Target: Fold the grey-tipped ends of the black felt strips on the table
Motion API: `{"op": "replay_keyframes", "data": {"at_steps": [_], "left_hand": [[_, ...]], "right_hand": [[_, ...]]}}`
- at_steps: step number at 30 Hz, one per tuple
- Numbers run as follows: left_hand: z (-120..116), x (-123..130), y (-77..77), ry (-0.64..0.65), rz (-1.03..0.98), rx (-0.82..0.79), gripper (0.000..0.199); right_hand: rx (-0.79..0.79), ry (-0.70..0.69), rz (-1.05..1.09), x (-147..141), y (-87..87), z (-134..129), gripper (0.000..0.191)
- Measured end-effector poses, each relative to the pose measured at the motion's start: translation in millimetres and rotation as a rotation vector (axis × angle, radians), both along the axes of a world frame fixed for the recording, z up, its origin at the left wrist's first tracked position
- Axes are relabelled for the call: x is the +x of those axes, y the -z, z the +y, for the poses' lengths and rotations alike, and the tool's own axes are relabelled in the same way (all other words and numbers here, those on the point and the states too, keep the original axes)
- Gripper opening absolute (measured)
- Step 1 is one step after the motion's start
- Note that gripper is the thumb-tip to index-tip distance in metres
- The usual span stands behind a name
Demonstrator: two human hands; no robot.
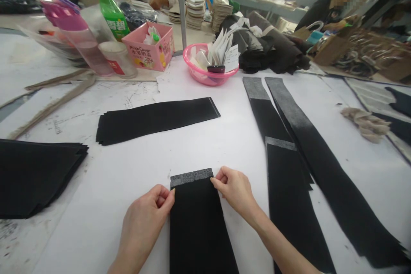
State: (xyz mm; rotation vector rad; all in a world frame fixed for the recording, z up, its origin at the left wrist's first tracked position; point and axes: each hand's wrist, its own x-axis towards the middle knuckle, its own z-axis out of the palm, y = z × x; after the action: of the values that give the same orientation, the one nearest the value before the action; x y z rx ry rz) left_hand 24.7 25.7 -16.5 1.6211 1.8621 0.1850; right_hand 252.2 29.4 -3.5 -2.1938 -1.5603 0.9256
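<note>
A long black fabric piece (199, 227) with a speckled grey strip across its far end lies in front of me on the white tabletop. Its left edge, just below the strip, is pinched between the thumb and finger of my left hand (146, 216). On the opposite edge, close to the corner, my right hand (236, 190) pinches the same piece. To the right lie overlapping black strips (292, 205) with grey ends, and beside them a longer strip pile (334, 171). A small stack of black pieces (157, 120) lies crosswise farther away.
At the left edge sits a thick stack of black panels (35, 180). Along the back stand a pink bottle (86, 53), a white cup (118, 60), a pink box (150, 51) and a pink basket (208, 78) with paper slips. A crumpled beige cloth (366, 124) lies right. Two people sit beyond.
</note>
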Motion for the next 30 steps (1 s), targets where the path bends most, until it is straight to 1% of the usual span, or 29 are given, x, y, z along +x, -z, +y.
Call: {"op": "replay_keyframes", "data": {"at_steps": [6,13,19,23,30], "left_hand": [[-0.9,-0.9,2.2,-0.001,-0.003,-0.006,0.038],[0.3,0.2,-1.6,-0.015,-0.006,-0.025,0.038],[0.2,-0.8,-1.7,-0.002,-0.011,-0.025,0.038],[-0.8,-0.4,-2.8,-0.007,-0.008,-0.012,0.037],[0.7,2.4,-9.5,-0.028,-0.003,0.023,0.030]], "right_hand": [[-0.007,-0.003,-0.007,-0.6,0.8,0.4,0.015],[-0.006,-0.014,0.003,0.4,0.2,1.4,0.015],[-0.024,-0.015,0.033,2.0,-0.1,2.9,0.016],[-0.038,-0.027,0.073,2.5,1.5,3.6,0.018],[-0.037,-0.053,0.107,5.9,8.5,4.8,0.019]]}}
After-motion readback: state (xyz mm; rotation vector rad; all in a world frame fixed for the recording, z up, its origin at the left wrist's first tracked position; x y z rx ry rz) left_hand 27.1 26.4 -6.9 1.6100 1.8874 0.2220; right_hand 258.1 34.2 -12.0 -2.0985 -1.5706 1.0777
